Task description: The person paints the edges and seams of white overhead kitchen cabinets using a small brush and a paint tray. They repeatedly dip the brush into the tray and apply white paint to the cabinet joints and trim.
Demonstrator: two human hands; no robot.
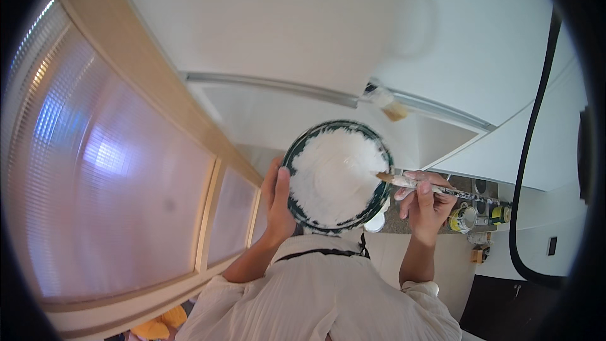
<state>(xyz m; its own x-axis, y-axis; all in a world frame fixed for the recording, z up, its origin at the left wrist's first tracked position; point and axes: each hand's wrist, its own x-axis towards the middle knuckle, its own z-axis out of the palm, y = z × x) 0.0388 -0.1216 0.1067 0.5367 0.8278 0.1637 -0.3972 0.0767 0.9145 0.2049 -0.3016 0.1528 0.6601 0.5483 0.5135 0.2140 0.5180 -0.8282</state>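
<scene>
My left hand (280,199) grips the left rim of a round, dark green container (293,199) coated inside with thick white paint (338,175). At the container's right side, my right hand (428,203) holds a thin, paint-smeared paintbrush (445,191) between thumb and fingers. Its tan bristle tip (384,177) points left and lies over the white paint near the right rim; whether it touches the paint I cannot tell. A wider flat brush (390,106) with pale bristles is at the metal edge of the white cabinet, beyond the container.
White cabinet doors (284,19) fill the far side. A wood-framed ribbed panel (142,189) stands at the left. At the right, a countertop (407,225) holds an open paint can (464,219) and a yellow-labelled can (500,215). A black cable (525,151) hangs at far right.
</scene>
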